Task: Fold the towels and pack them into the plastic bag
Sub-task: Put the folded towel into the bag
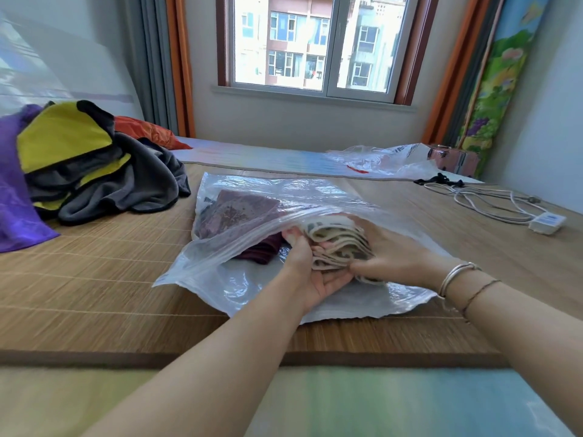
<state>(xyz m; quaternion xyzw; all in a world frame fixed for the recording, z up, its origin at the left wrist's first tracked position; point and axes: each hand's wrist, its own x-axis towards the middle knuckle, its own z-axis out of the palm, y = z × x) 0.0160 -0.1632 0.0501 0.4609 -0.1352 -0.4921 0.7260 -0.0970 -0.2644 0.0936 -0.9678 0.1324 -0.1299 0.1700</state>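
Observation:
A clear plastic bag (252,288) lies on the bamboo mat with its mouth towards me. Inside it sits a folded maroon towel (243,212). A folded cream towel with a grey pattern (337,244) is at the bag's mouth, half under the upper plastic layer. My left hand (312,272) holds this towel from below and the left, palm up. My right hand (388,253) grips it from the right, fingers curled over its folded edge.
A heap of unfolded towels (91,165), grey, yellow, purple and orange, lies at the left. A second plastic bag (388,159) lies at the back right. A white cable with a power adapter (517,209) lies at the right. The bamboo mat (94,279) covers the bed.

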